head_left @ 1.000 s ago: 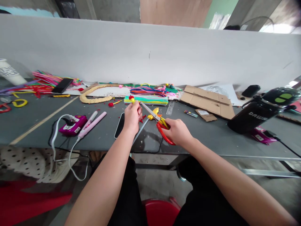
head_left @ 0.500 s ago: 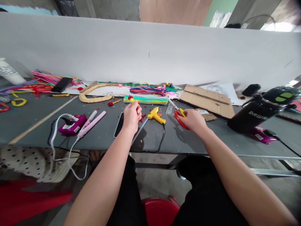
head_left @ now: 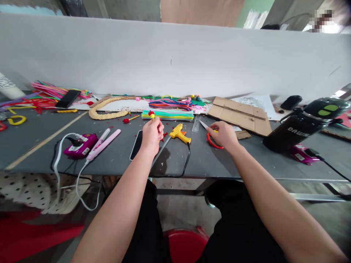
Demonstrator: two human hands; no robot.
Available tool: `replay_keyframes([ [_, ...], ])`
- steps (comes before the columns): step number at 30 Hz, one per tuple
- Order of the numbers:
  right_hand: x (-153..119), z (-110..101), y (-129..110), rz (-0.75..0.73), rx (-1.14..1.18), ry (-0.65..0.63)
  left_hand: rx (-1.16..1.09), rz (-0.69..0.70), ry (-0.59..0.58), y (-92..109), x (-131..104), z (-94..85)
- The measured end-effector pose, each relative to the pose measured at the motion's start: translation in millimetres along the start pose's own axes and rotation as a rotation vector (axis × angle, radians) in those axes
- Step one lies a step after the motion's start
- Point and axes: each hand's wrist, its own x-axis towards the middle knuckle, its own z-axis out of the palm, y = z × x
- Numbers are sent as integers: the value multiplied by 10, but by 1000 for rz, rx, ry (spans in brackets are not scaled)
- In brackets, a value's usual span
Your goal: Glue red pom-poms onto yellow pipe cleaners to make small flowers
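Note:
My left hand (head_left: 152, 132) is closed around a small flower (head_left: 151, 115) with a fuzzy red top and yellow beneath it, which pokes up above the fingers. My right hand (head_left: 223, 133) is on a pair of scissors (head_left: 213, 143) with red and yellow handles, low at the table top. Their blades point up and left, beside a clear ruler (head_left: 196, 123). Between my hands lies a yellow glue gun (head_left: 179, 133) with its cord running to the front edge. A phone (head_left: 136, 145) is partly covered by my left hand and forearm.
Bundled pipe cleaners (head_left: 167, 115) lie behind the glue gun. A similar red flower (head_left: 126, 120) on a yellow stem rests further left. A pink hair straightener (head_left: 102, 146) and a purple power strip (head_left: 81, 146) are at left. Cardboard (head_left: 241, 115) and a black bottle (head_left: 298, 128) stand at right.
My right hand has lowered the scissors toward the table, slightly right, and their blades look closer together. My left hand keeps the flower at nearly the same place. The view has shifted slightly.

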Motion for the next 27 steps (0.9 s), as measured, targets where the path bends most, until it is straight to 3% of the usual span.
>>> replay_keyframes([
  [4, -117, 245, -494, -399, 36, -82, 15, 8, -6, -16, -2, 2],
  [7, -118, 413, -782, -407, -131, -152, 33, 19, -8, -24, -3, -2],
  [10, -58, 464, -889, -379, -153, -217, 41, 24, -2, -12, -4, -16],
  [15, 31, 406, -805, -333, -118, -213, 19, 30, 7, 46, 5, -76],
  [21, 80, 413, -546, -152, 46, -170, 1, 23, 15, 90, -5, -127],
  [27, 112, 426, -426, -121, 79, -112, -11, 20, 1, 62, -16, -84],
])
